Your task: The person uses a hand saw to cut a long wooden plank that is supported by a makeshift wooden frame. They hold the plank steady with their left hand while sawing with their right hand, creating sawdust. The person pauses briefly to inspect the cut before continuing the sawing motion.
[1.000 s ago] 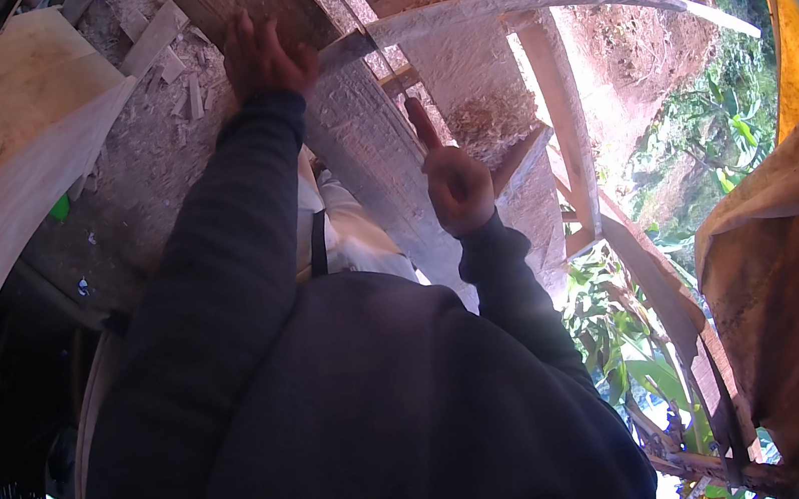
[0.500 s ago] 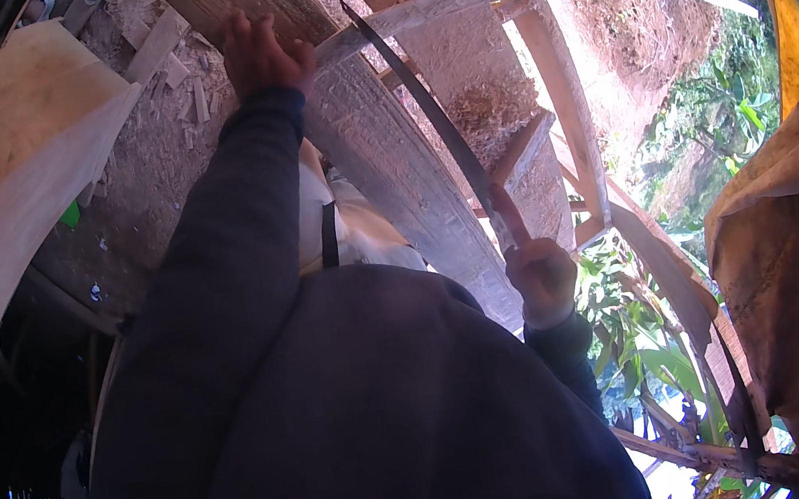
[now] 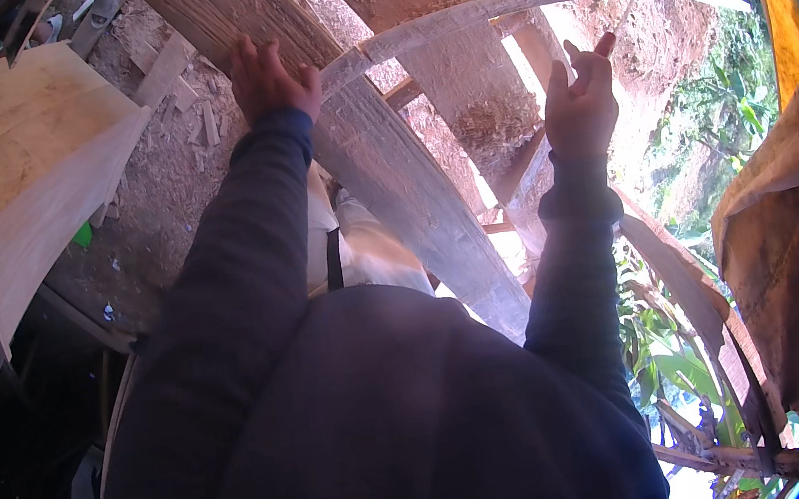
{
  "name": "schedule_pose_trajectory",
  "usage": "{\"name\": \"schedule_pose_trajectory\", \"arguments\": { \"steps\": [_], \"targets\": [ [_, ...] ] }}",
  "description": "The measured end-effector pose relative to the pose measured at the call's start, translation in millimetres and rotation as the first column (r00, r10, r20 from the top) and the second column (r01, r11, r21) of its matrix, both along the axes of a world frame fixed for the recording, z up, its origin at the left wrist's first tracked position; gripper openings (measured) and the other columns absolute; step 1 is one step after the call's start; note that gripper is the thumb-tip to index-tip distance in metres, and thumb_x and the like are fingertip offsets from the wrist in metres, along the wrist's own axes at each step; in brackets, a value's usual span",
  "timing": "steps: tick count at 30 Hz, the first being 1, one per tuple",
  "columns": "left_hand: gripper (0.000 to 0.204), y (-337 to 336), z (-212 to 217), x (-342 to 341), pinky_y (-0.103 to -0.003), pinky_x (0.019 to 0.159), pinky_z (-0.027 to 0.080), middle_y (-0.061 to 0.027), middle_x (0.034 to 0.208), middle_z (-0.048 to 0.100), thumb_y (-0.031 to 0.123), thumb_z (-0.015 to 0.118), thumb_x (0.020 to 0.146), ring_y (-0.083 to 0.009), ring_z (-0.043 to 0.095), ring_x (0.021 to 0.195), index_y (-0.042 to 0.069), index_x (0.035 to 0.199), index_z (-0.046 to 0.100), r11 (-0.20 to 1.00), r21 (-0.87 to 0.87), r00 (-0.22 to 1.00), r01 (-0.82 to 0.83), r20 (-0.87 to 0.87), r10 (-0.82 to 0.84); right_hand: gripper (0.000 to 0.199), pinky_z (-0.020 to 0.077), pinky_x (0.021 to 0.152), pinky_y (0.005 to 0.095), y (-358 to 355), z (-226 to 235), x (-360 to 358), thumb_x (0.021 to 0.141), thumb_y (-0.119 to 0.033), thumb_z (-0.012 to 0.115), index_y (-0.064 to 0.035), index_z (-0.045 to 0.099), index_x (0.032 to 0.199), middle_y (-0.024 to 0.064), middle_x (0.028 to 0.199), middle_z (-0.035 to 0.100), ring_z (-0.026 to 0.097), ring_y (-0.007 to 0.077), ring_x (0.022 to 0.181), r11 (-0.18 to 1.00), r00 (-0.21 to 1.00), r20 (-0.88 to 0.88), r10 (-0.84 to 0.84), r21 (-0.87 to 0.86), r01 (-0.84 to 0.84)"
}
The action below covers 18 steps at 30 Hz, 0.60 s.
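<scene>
— Two hands are working at one long grey plank [image 3: 438,234], which is running diagonally from the upper left, under the left hand [image 3: 268,77], down toward the person's dark-sleeved body.

— How is that left hand gripping?

— It is lying flat on the plank's upper end, fingers spread and pressing down, closed around nothing.

— And the right hand [image 3: 584,99]?

— It is hanging raised above the plank, just under a pale curved strip of wood [image 3: 529,5] that is arching across the top of the view. The fingers are loosely open and pointing upward; I cannot tell whether they are touching the strip.

— What is lying around them?

— A pale plywood sheet [image 3: 28,187] is leaning at the left, with wood scraps [image 3: 179,71] scattered over the dirt beside it. More rough boards [image 3: 459,90] are slanting behind the plank, green leaves [image 3: 671,355] are showing below on the right, and a tan cloth [image 3: 792,238] is hanging at the right edge.
</scene>
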<state>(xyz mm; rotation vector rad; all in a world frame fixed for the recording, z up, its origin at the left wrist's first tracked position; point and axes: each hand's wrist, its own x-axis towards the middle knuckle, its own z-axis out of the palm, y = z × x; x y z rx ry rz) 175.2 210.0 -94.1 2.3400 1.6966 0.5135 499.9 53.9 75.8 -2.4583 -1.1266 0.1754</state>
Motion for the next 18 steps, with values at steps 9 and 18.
{"name": "schedule_pose_trajectory", "arguments": {
  "steps": [9,18],
  "targets": [
    [0.058,-2,-1,-1,-0.06,0.119,0.037,-0.0305,0.156,0.045,0.029,0.07,0.083,-0.048,0.039,0.15,0.005,0.135,0.059,1.0,-0.024,1.0,0.003,-0.015,-0.004,0.047,0.0577,0.081,0.0495,84,-115,-31,0.092,-0.036,0.079,-0.0056,0.054,0.119,0.018,0.102,0.073,0.074,0.0372,0.093,0.982,0.984,0.01,0.175,-0.071,-0.174],
    [0.053,-2,5,-2,-0.059,0.119,0.038,-0.0317,0.156,0.044,0.027,0.068,0.087,-0.0497,0.04,0.149,0.004,0.134,0.06,1.0,-0.015,1.0,0.026,0.006,-0.026,0.049,0.057,0.093,0.0524,89,-132,-40,0.099,-0.038,0.064,-0.0074,0.053,0.136,0.019,0.119,0.07,0.071,0.0403,0.108,0.971,0.984,-0.153,0.086,-0.209,-0.118]
  ]
}}
